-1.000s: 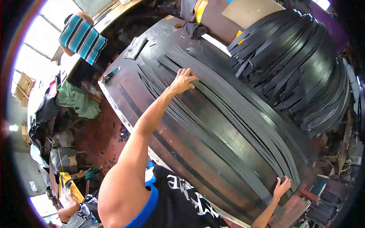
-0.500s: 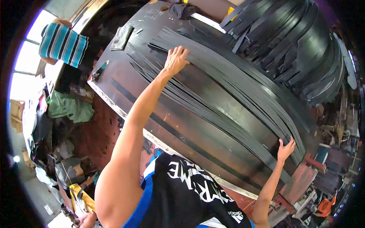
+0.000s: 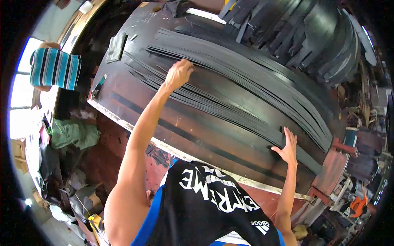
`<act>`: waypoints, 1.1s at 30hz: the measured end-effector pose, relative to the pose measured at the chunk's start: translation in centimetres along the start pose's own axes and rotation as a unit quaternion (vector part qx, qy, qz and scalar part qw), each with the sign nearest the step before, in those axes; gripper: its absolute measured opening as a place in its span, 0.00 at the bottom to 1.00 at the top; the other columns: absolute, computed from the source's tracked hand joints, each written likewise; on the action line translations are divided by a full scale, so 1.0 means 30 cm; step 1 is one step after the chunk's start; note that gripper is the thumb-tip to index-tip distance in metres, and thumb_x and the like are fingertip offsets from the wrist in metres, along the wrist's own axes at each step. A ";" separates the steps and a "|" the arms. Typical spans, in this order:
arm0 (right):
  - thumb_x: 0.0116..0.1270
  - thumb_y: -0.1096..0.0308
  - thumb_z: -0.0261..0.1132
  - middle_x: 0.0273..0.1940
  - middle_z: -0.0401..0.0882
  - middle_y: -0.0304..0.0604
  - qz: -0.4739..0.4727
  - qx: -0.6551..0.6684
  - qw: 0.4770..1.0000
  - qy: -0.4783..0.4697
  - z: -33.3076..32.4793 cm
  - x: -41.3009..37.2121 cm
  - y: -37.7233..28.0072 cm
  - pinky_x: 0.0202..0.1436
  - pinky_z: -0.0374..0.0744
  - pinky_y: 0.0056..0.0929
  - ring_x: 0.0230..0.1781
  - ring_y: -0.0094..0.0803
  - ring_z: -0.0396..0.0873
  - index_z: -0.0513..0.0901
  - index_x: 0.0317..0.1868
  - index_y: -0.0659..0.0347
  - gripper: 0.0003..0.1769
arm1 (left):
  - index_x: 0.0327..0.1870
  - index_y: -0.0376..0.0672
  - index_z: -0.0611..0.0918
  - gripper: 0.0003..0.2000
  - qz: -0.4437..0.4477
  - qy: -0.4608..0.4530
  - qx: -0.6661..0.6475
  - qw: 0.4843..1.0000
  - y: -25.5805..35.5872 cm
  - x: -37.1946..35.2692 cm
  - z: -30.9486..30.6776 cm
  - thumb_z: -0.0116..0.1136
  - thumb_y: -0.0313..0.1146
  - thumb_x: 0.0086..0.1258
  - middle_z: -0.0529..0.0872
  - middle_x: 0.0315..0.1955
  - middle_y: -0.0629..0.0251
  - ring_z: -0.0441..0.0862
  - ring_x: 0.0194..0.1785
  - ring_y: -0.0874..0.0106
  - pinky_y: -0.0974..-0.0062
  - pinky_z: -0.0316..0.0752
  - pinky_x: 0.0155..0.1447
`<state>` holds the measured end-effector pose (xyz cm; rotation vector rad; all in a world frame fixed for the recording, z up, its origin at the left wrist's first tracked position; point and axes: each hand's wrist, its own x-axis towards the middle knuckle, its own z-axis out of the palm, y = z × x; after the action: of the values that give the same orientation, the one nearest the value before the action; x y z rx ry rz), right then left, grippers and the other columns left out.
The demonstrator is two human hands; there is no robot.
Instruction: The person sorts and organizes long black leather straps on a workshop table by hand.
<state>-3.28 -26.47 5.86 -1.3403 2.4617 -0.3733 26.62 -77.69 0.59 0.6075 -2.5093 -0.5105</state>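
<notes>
Probably for alignment, black strips (image 3: 217, 108) lie lengthwise in bundles on the table (image 3: 230, 142); the left hand (image 3: 179, 75) curls between bundles, grip unclear; the right hand (image 3: 289, 148) spreads, unclenched, over strips.

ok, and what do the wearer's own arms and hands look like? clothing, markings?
Left hand and right hand: ungloved, no watch or bracelet visible. Arms bare, no sleeves. Black sleeveless top with blue trim at the armholes, large white lettering and a white adidas logo.
</notes>
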 end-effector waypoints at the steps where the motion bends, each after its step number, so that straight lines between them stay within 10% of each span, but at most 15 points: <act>1: 0.44 0.53 0.82 0.72 0.65 0.50 0.002 -0.022 1.000 -0.008 0.003 -0.013 -0.006 0.81 0.52 0.57 0.74 0.51 0.62 0.63 0.77 0.52 0.59 | 0.48 0.41 0.83 0.12 0.031 -0.038 0.015 0.999 0.014 -0.013 0.009 0.62 0.36 0.68 0.84 0.44 0.54 0.82 0.49 0.50 0.56 0.77 0.54; 11: 0.39 0.53 0.84 0.57 0.74 0.55 -0.033 0.000 0.996 0.079 0.089 -0.037 0.115 0.66 0.72 0.46 0.59 0.53 0.73 0.79 0.63 0.57 0.47 | 0.38 0.39 0.87 0.09 0.064 -0.114 0.022 0.991 0.123 -0.086 -0.062 0.60 0.35 0.70 0.83 0.38 0.53 0.80 0.46 0.52 0.58 0.74 0.52; 33: 0.44 0.55 0.82 0.58 0.75 0.52 0.032 -0.002 0.997 0.064 0.035 -0.114 0.174 0.66 0.71 0.46 0.60 0.53 0.73 0.77 0.66 0.52 0.45 | 0.56 0.39 0.83 0.16 0.081 -0.156 0.053 0.983 0.132 -0.177 -0.075 0.62 0.34 0.71 0.84 0.50 0.54 0.79 0.54 0.53 0.58 0.69 0.63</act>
<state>-5.12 -20.90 3.47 -1.2722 2.6038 -0.4530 30.70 -72.24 2.19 0.3792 -2.8686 -0.4432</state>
